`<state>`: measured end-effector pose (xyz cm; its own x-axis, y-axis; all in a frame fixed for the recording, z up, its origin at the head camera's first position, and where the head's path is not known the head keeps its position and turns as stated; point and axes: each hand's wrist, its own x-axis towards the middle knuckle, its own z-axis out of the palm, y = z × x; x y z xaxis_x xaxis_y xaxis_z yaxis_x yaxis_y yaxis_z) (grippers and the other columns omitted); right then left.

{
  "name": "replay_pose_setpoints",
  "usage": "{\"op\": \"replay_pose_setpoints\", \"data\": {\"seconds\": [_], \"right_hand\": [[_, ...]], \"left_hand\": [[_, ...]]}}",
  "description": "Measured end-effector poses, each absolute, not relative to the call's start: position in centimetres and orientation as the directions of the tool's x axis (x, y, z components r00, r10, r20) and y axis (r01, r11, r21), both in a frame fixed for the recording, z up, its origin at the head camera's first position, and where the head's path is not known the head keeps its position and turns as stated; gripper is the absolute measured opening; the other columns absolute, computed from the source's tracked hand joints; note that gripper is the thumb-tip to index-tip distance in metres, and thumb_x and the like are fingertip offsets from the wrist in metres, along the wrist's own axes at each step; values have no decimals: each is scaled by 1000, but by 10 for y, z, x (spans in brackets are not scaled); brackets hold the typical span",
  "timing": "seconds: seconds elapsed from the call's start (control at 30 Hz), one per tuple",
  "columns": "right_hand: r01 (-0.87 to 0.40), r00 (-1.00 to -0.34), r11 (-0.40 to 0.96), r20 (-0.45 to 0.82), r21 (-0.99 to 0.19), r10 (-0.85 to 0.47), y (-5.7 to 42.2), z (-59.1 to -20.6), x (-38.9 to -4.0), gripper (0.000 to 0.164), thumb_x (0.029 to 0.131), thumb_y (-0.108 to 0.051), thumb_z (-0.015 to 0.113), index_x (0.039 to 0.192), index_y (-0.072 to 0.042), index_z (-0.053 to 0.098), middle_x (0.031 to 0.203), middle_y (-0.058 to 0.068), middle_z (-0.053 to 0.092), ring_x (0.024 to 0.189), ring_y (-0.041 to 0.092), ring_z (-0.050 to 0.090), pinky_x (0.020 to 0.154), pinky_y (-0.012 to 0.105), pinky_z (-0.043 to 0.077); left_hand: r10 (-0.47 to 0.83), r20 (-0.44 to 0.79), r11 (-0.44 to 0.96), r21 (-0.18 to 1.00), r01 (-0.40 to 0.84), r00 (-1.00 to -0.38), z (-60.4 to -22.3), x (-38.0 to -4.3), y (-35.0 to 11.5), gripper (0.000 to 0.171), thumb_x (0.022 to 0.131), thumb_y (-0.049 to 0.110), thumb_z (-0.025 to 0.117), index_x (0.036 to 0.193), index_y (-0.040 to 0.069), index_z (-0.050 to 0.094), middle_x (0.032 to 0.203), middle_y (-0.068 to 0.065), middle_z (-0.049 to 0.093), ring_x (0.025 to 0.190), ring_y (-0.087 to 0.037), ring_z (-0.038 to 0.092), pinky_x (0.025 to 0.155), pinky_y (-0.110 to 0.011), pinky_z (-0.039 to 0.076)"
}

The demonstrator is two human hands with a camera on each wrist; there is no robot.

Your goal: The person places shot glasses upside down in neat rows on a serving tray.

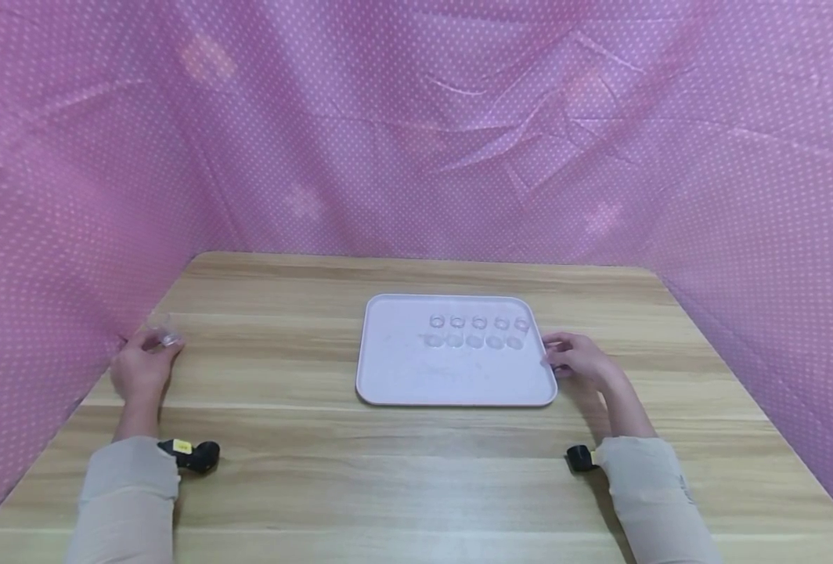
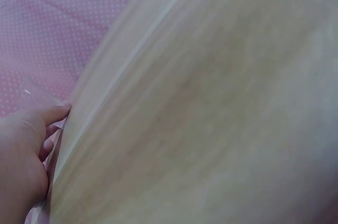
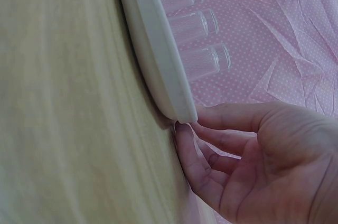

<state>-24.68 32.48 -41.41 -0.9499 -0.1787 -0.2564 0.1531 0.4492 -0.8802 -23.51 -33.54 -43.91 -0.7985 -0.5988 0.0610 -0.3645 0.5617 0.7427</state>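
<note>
At the table's left side my left hand (image 1: 140, 370) grips a small clear glass (image 1: 167, 333). In the left wrist view the hand (image 2: 24, 155) partly hides this glass (image 2: 36, 95), and only a see-through part shows beyond the fingers. My right hand (image 1: 580, 362) pinches the right edge of a white rectangular tray (image 1: 402, 374). The right wrist view has its fingers at the tray's rim (image 3: 177, 89), with a fingertip low against the underside. On the tray, several clear glasses (image 1: 479, 330) stand in a row toward the back right, thick clear ends upward (image 3: 203, 60).
The tray lies on a wood-grain table (image 1: 268, 470), right of its middle. Pink dotted cloth (image 1: 416, 157) hangs behind the table and along both sides. A small black camera (image 1: 205, 457) sits on the left wrist, another black camera (image 1: 580, 458) on the right.
</note>
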Motion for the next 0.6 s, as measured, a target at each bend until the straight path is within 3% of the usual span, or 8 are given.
{"op": "replay_pose_setpoints", "data": {"seconds": [0.6], "right_hand": [[171, -949, 405, -260, -898, -176, 325, -415, -247, 48, 87, 2, 54, 130, 14, 37, 102, 19, 54, 81, 16, 58, 73, 32, 52]], "left_hand": [[-575, 23, 521, 781, -344, -818, -434, -235, -330, 50, 84, 28, 67, 126, 5, 52, 131, -17, 48, 118, -37, 41, 99, -47, 27]]}}
